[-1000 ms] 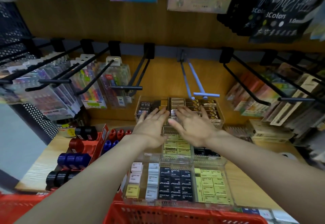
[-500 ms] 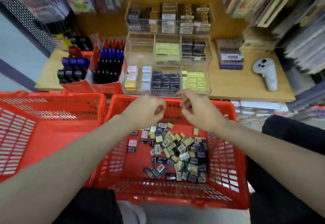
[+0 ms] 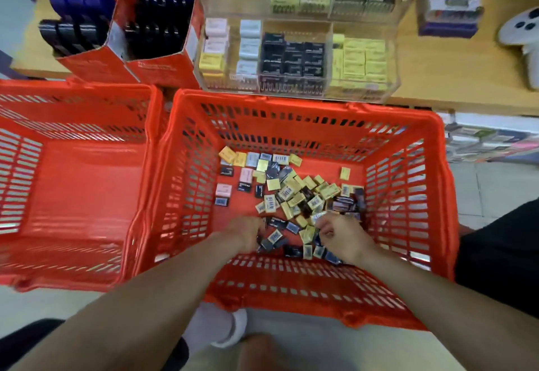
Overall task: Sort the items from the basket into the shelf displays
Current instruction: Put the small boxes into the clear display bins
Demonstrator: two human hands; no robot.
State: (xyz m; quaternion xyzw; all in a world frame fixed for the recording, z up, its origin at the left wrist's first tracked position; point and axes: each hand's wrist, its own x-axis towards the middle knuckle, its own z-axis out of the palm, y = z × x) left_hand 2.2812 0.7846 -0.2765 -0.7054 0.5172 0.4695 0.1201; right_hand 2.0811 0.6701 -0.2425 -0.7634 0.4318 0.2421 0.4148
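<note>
Head view, the only one we have. We count two red baskets side by side on the floor below the shelf edge. The left basket shows only its bare floor. The right basket holds a loose heap of small packets, yellow, black, grey and pink mixed; they overlap too much for us to count them exactly, but there are several dozen. One yellow packet lies apart from the heap, toward the right wall.

Both hands are down inside the right basket, at the near edge of the heap. Our left hand has its fingers curled down among the dark packets; the fingertips are hidden and blurred, so we cannot tell whether it has hold of one. Our right hand has its fingers bent inward over the packets; here too we cannot tell whether anything is pinched.

On the wooden shelf above the baskets stands a clear display case. Its front row has three compartments: pink, yellow and grey packets at left, black in the middle, yellow at right. Left of it we count two red cartons of markers. One white controller lies at the shelf's right end.
</note>
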